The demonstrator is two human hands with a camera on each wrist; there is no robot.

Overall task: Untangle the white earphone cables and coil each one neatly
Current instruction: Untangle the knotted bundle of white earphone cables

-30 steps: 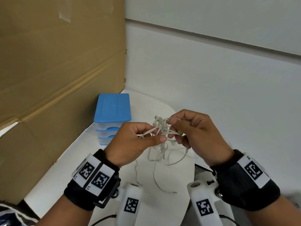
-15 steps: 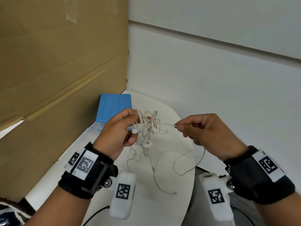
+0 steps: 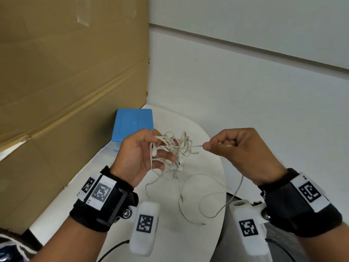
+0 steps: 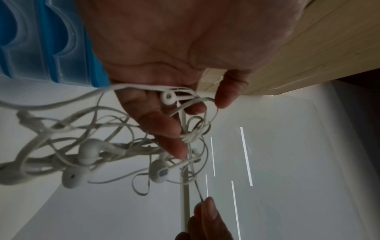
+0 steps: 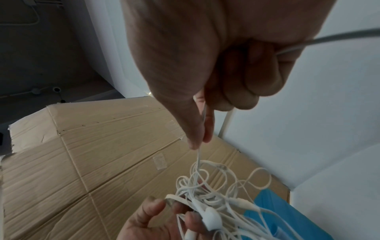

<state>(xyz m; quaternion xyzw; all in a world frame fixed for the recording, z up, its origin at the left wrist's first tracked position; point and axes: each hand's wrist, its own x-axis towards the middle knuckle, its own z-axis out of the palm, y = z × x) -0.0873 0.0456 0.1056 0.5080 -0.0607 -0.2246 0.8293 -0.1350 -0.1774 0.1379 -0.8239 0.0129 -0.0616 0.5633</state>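
A knot of white earphone cables (image 3: 176, 150) hangs in the air above the white table (image 3: 205, 140). My left hand (image 3: 143, 154) holds the knot, fingers curled through its loops, with an earbud (image 4: 168, 97) lying against the fingers. My right hand (image 3: 232, 144) pinches one strand (image 3: 196, 146) between thumb and forefinger and holds it taut to the right of the knot. That strand (image 5: 199, 155) runs from the pinch straight into the tangle (image 5: 213, 191). Several earbuds (image 4: 87, 152) dangle below the left hand. Loose cable ends (image 3: 211, 201) trail down onto the table.
A small blue-lidded plastic drawer box (image 3: 133, 125) stands on the table behind my left hand. A large cardboard sheet (image 3: 66, 82) leans along the left side. A white wall (image 3: 245, 91) closes the back and right. The table's curved edge (image 3: 223, 188) falls off at the right.
My hands started close together at the knot. The right hand has drawn one strand out to the right while the left hand keeps the tangle; the gap between them has widened.
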